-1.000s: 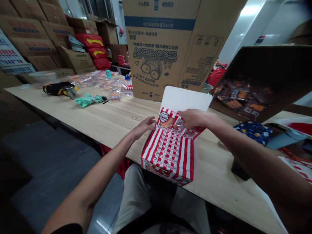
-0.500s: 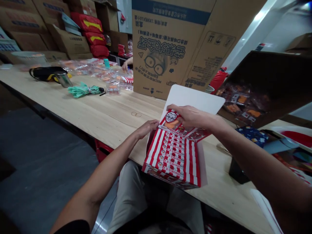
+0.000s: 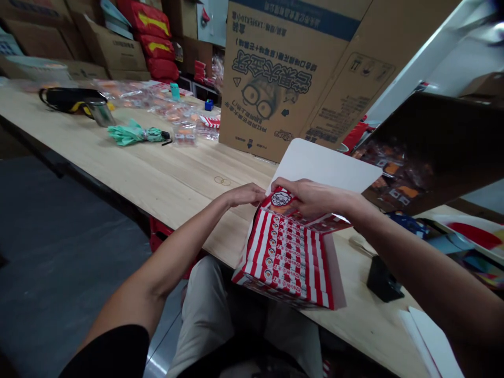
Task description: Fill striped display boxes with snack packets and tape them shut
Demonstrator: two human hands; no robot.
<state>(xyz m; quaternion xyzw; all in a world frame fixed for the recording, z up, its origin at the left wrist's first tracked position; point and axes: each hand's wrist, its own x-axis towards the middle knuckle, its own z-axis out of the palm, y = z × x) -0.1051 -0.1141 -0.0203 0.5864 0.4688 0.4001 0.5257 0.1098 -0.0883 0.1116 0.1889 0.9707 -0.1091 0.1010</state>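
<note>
A display box (image 3: 283,299) in red and white stripes sits at the table's near edge, its white lid flap (image 3: 326,163) standing up at the far side. Inside it stands a row of small striped boxes (image 3: 289,257), packed side by side. My right hand (image 3: 315,197) is closed on another small box (image 3: 280,199), printed with a cartoon face, at the row's far end, tilted under the flap. At the far left corner, my left hand (image 3: 248,195) grips the display box's edge; its fingertips are partly hidden there.
A large brown carton (image 3: 268,89) stands behind the display box. Wrapped snacks lie in an open carton (image 3: 444,136) at right and across the table's far left. A green folded umbrella (image 3: 136,134), a metal cup (image 3: 100,113), rubber bands (image 3: 222,181) and a black tape dispenser (image 3: 381,281) are on the table.
The view has shifted slightly. Both hands stay at the display box's far end, and the held small box seems a little lower. Another person's hand beside the large carton is gone from view.
</note>
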